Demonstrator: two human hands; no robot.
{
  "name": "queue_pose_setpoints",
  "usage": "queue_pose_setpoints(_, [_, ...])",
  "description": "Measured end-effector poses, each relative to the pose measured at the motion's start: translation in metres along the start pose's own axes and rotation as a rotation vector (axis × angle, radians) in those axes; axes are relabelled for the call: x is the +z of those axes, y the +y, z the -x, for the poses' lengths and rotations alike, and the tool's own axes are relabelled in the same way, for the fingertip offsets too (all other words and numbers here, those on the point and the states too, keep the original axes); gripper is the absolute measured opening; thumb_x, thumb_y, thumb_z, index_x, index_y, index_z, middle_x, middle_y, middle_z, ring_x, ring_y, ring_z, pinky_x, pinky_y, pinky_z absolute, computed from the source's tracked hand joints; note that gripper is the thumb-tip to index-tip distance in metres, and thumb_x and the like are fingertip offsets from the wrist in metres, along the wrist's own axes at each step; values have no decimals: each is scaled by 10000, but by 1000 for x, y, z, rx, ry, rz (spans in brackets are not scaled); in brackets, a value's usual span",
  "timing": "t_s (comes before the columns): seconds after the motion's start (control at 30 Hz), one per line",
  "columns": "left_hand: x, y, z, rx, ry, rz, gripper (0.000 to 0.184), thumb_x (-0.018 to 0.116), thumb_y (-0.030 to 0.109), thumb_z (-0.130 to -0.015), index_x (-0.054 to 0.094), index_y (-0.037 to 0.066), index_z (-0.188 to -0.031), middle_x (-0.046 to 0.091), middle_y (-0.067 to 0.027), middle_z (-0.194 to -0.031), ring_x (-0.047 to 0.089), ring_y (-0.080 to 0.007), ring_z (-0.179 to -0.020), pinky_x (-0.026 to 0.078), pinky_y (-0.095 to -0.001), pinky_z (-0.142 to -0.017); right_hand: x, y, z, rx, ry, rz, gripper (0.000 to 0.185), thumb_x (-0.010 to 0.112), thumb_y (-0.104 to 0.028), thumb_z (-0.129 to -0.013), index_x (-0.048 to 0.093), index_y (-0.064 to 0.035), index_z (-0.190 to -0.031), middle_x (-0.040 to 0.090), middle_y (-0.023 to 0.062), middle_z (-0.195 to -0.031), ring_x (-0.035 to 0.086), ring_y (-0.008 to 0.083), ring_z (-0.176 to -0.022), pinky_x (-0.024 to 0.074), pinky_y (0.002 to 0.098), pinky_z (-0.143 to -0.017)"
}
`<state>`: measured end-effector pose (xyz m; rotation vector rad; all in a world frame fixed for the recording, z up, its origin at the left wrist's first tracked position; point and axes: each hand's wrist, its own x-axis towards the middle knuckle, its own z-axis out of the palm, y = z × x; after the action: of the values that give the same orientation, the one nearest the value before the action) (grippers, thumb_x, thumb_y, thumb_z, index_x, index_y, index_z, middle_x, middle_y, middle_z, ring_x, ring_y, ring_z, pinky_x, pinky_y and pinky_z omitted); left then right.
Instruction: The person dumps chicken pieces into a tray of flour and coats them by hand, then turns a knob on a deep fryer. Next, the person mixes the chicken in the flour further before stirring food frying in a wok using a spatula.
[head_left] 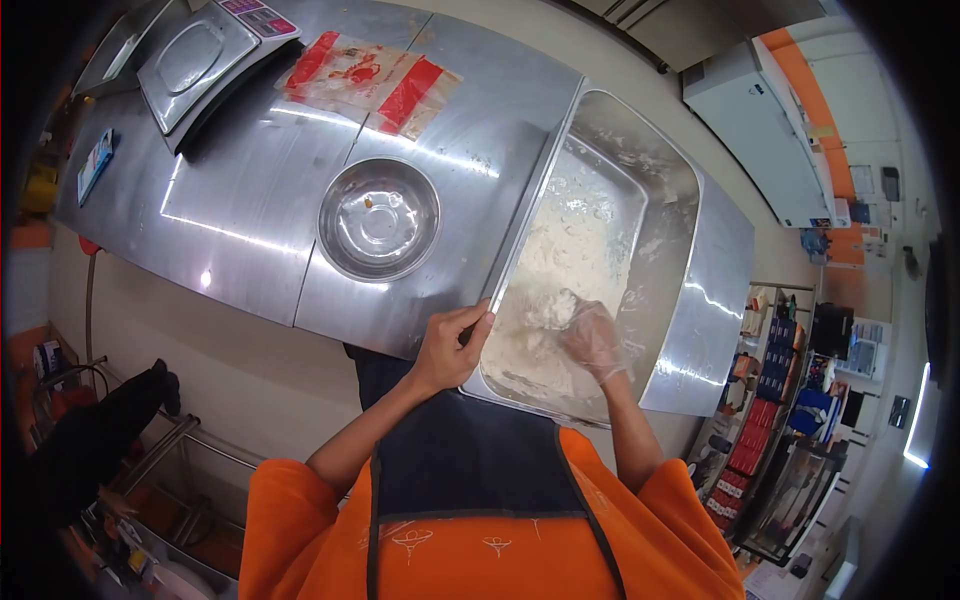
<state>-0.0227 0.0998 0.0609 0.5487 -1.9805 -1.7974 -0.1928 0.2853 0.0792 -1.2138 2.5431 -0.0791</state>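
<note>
A deep rectangular metal pan (pixel 675 220) holds a broad layer of white flour (pixel 575 240). My left hand (pixel 452 345) is bare and closed on the pan's near left rim, thumb on top. Inside the pan, my right hand (pixel 592 340) wears a clear plastic glove dusted with flour. Its curled fingers are at a flour-coated lump (pixel 550 308), closed against its side. Flour hides what the lump is, and the fingertips are partly blurred.
On the steel table (pixel 240 180) left of the pan is a round metal bowl (pixel 428 225). Behind it lie a red-and-clear plastic bag (pixel 365 75) and a scale (pixel 195 60). A blue packet (pixel 96 165) lies far left. A person's dark-clothed leg (pixel 110 420) shows at lower left.
</note>
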Motion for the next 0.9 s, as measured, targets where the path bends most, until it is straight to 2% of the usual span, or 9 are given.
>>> queue_pose_setpoints(0.1, [-1,1,-1,-16,-17,-1,261,605,105,-935,640,-105,-1086,671,-200,-779,561,-150,-544,428,-281,-515,-11,8,9,-105,45,47,312,707,-144,-716,597,76,-908,589,241,-752,562,365,-760,470,431,-743])
queue_pose_setpoints(0.2, [-1,2,-1,-17,-25,0,262,604,104,-936,639,-105,-1090,670,-200,-773,553,-152,-537,424,-284,-511,-30,10,9,29,-200,-323,499,730,-215,-718,579,48,-1114,615,228,-921,566,373,-899,467,432,-829])
queue_pose_setpoints(0.3, [-2,2,-1,-19,-29,6,263,601,104,-938,638,-103,-1095,668,-200,-770,546,-152,-530,418,-284,-507,-30,0,14,-73,4,-334,508,708,-173,-737,558,22,-1182,598,211,-945,544,368,-913,467,427,-822])
queue_pose_setpoints(0.4, [0,-1,0,6,-15,13,264,598,105,-940,637,-105,-1095,666,-197,-763,539,-151,-526,415,-283,-506,-42,-15,16,-67,13,-149,548,720,-119,-744,558,-24,-1258,626,196,-1058,585,358,-895,471,408,-847])
queue_pose_setpoints(0.5, [-2,3,0,-21,-28,-5,261,596,107,-942,640,-101,-1093,666,-194,-762,539,-154,-527,418,-286,-507,-66,-33,9,-37,-82,-134,524,726,-149,-780,562,-40,-1265,643,177,-1080,608,322,-953,478,398,-859])
queue_pose_setpoints(0.6, [-2,4,0,-32,-24,-10,256,594,108,-943,643,-91,-1095,659,-189,-753,539,-158,-530,422,-290,-512,-90,-37,-7,-14,-355,-711,492,698,-134,-822,549,-51,-1284,650,162,-1087,615,309,-984,479,388,-901])
queue_pose_setpoints(0.7, [0,3,-1,-7,-11,2,250,593,107,-943,644,-80,-1101,646,-185,-732,540,-159,-531,427,-293,-518,-99,-36,-34,158,-432,-814,441,642,-145,-873,540,-56,-1293,649,186,-1111,617,308,-1002,475,395,-939])
queue_pose_setpoints(0.8, [-1,5,0,-2,-7,-9,247,592,102,-942,642,-76,-1106,628,-182,-708,539,-162,-528,430,-295,-523,-22,-1,-84,-235,53,-436,374,562,-211,-942,552,-68,-1288,610,212,-1119,610,320,-961,476,415,-863])
queue_pose_setpoints(0.9, [-3,7,0,-22,-37,-20,246,592,94,-939,639,-78,-1109,619,-184,-699,539,-169,-524,430,-300,-523,28,-29,-80,-188,26,-249,364,513,-210,-975,544,-69,-1310,592,195,-1198,578,330,-1073,467,416,-919])
